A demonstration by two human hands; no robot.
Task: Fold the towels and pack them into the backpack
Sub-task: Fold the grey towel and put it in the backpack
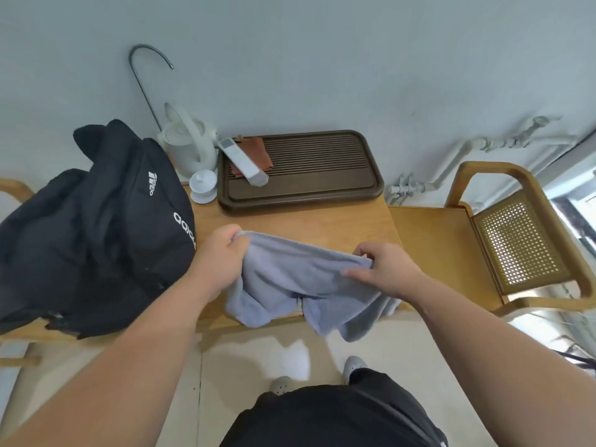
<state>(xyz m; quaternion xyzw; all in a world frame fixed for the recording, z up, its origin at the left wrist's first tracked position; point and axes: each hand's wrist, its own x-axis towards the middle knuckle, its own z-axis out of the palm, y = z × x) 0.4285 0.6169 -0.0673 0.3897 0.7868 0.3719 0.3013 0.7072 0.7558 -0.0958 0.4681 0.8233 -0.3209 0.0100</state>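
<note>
Left hand (222, 253) clenches the towel's (290, 285) upper edge at 9 o'clock; right hand (377, 269) pinches the same edge at 3 o'clock. Expect light, limp, non-slip cloth; hold at corners. Towel: plain grey-blue, hanging over the table's (322, 221) near edge, backpack (96, 227) at 9 o'clock.

Open table (338, 227) strip between tray (300, 206) and towel (290, 275): passable. Backpack (96, 227) blocks table's left side. Kettle (187, 150), cup (202, 185) crowd far-left corner. Tray fills far edge. Chair (445, 253) flanks right.
</note>
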